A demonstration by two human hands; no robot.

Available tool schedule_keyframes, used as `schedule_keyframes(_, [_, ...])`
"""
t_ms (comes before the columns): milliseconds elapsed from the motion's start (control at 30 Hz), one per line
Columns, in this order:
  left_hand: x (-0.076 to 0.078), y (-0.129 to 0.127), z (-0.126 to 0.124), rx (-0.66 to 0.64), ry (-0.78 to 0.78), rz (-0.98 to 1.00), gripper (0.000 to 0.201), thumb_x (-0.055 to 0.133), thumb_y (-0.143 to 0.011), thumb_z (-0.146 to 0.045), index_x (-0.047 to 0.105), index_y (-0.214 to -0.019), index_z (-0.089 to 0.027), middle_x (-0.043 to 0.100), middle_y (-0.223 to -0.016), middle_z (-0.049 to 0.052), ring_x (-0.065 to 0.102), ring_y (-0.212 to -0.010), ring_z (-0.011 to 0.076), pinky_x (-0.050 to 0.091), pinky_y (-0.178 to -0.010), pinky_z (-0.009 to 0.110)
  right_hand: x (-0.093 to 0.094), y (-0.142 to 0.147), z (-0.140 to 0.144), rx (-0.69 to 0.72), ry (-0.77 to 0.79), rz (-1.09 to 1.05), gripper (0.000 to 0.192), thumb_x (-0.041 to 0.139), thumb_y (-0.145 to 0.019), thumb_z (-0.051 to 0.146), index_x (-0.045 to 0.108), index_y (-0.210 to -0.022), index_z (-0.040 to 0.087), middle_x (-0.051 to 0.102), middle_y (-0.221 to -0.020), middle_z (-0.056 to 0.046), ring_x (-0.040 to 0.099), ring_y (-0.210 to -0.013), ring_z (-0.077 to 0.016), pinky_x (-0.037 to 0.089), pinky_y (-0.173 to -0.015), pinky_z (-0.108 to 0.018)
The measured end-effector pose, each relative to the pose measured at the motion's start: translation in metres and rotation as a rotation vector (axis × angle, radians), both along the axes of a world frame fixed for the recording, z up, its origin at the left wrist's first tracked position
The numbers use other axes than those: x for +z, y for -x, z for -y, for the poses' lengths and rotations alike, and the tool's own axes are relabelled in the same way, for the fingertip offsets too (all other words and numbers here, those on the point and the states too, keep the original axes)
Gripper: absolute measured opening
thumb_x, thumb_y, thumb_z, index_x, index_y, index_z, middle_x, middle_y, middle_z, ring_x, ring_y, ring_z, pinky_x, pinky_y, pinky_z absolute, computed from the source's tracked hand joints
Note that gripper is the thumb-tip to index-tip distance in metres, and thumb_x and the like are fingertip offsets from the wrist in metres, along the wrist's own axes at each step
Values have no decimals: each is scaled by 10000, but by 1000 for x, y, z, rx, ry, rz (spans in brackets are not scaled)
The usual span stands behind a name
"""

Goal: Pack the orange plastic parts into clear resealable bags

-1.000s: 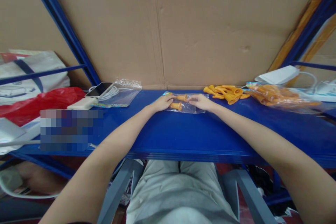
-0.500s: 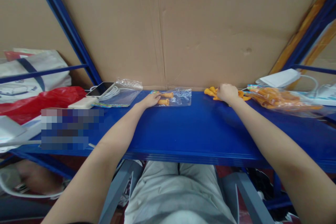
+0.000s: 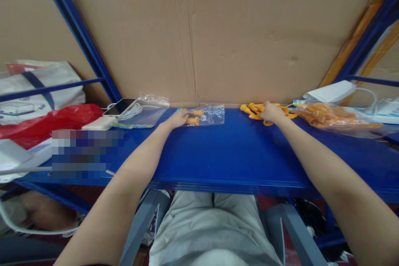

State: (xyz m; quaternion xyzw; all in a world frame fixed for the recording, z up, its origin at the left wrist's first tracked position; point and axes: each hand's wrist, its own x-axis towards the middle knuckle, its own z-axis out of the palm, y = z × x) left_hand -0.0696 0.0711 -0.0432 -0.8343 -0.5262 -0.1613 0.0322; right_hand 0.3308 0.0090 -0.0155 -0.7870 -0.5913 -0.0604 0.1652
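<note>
While the left hand point(image 3: 179, 119) grips the bag point(image 3: 215, 114), the right hand's point(image 3: 272, 113) hold unclear, the horns point(image 3: 257, 108) seem light, best pinched mid-length.

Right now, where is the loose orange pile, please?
In the head view, the loose orange pile lies right of centre, at the right hand, left of the fuller clear bag.

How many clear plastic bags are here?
3 visible: the middle bag at the left hand, the left bag beside the phone, and the right bag, holding orange pieces. More may be hidden.
</note>
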Motion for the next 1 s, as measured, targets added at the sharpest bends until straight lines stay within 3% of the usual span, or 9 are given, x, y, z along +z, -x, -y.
schedule_keyframes(100, [2,-1,2,14,14,-4,458,363,-954,-242,643,-1314,-210,691,-1287,30,628,-1205,204,457,-1072,292,8,10,7,0,-41,-113,540,621,-856,276,569,-1363,98,679,-1239,-217,660,-1115,-313,504,-885,-361])
schedule_keyframes(167, [3,-2,4,29,40,-7,468,347,-961,-237,628,-1332,-190,670,-1326,39,617,-1225,206,453,-1077,293,11,18,9,86,-102,-217,491,585,-884,241,597,-1361,126,683,-1262,-173,669,-1112,-287,517,-874,-329])
schedule_keyframes(333, [8,-6,10,53,98,-14,488,311,-975,-214,591,-1367,-136,620,-1399,65,583,-1276,208,428,-1099,292,9,40,6,261,-109,-504,459,595,-874,163,652,-1328,129,763,-1041,-106,722,-798,-202,552,-675,-267])
schedule_keyframes(433, [9,-6,11,51,106,-15,491,306,-975,-208,591,-1369,-136,618,-1401,61,583,-1276,202,428,-1098,284,4,52,5,364,-122,-579,520,643,-846,162,630,-1366,151,765,-1043,-96,705,-719,-162,561,-649,-254])
schedule_keyframes(567, [8,-6,10,47,85,-20,484,322,-970,-216,608,-1355,-158,642,-1369,55,614,-1231,208,456,-1074,296,-1,65,9,428,-104,-519,514,655,-830,193,655,-1344,202,766,-1069,-80,693,-684,-152,560,-630,-256])
schedule_keyframes(700, [6,-4,6,44,70,-33,474,337,-963,-210,622,-1339,-161,657,-1347,56,618,-1223,206,457,-1069,290,-3,73,15,395,-19,-312,556,594,-848,190,603,-1403,166,772,-872,-74,696,-657,-185,550,-651,-286])
schedule_keyframes(800, [3,-3,3,39,46,-33,465,355,-959,-216,632,-1330,-175,663,-1337,52,619,-1224,203,451,-1073,283,-3,77,18,351,-9,-158,620,615,-818,171,563,-1432,100,762,-983,-143,724,-748,-231,553,-731,-310])
schedule_keyframes(867, [2,-2,1,33,29,-33,460,368,-956,-224,637,-1329,-194,672,-1324,41,621,-1222,201,446,-1081,285,-3,80,19,335,5,-143,638,624,-815,169,541,-1439,63,749,-1023,-184,728,-741,-243,557,-736,-320])
schedule_keyframes(1000, [0,0,-1,38,13,-48,456,378,-954,-240,644,-1324,-210,675,-1322,29,615,-1235,204,427,-1107,297,-3,80,19,345,143,-210,527,572,-886,210,581,-1390,55,745,-817,-141,696,-607,-234,565,-667,-353])
